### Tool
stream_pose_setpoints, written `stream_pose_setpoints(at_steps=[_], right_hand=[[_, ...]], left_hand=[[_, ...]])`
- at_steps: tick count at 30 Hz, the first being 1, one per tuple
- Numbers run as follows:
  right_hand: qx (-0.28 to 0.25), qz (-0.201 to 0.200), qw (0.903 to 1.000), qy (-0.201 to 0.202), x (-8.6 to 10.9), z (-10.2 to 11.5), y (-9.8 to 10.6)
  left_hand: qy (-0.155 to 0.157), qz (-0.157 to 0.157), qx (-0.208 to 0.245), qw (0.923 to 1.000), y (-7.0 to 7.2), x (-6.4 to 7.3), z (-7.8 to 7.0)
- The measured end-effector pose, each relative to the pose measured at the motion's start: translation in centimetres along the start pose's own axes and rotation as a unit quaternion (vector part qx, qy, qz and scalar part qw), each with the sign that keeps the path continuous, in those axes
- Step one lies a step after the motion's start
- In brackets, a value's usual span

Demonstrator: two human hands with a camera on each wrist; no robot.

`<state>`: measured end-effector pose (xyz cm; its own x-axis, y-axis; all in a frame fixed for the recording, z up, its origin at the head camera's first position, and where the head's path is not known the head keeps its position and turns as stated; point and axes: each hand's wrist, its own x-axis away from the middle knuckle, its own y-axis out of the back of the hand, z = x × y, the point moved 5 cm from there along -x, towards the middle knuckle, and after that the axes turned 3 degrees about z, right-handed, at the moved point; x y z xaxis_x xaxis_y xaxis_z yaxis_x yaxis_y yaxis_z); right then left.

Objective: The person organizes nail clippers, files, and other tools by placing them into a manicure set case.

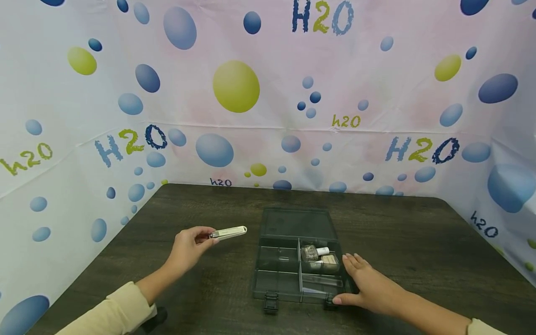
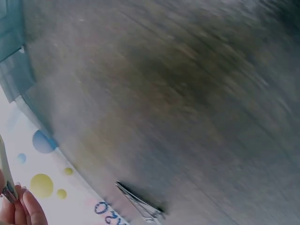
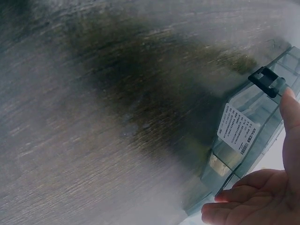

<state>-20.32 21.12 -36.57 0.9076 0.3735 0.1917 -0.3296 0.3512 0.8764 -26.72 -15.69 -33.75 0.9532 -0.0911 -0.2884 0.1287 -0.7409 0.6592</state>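
Observation:
My left hand pinches a cream nail clipper by its near end, holding it up left of the box. The see-through dark organizer box lies with its lid folded back. My right hand rests along the box's right side, fingers straight and thumb at the right front latch. Inside the back right compartment lie a glittery nail polish bottle with a white cap and a beige bottle. A clear flat strip lies in the front right compartment.
In the left wrist view, a slim metal clipper-like object lies near the table's far edge. The second latch hangs at the box's left front. A printed curtain surrounds the dark wooden table at the back and sides.

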Motion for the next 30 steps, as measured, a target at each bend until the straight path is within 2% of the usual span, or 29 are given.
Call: stream_pose_setpoints(at_steps=[4, 12, 23, 30], right_hand=[[0.000, 0.003, 1.0000, -0.001, -0.1, 0.0, 0.0], [-0.007, 0.002, 0.9999, -0.014, -0.3, 0.0, 0.2], [-0.018, 0.002, 0.9996, -0.020, -0.4, 0.0, 0.4], [-0.015, 0.003, 0.9998, -0.011, -0.4, -0.1, 0.4]], left_hand=[[0.004, 0.007, 0.004, 1.0000, -0.3, 0.3, -0.6], [0.011, 0.038, 0.029, 0.9988, -1.8, 1.5, -1.9], [-0.053, 0.076, 0.050, 0.9944, -3.5, 2.6, -2.9], [-0.078, 0.083, 0.049, 0.9923, -4.3, 3.0, -3.6]])
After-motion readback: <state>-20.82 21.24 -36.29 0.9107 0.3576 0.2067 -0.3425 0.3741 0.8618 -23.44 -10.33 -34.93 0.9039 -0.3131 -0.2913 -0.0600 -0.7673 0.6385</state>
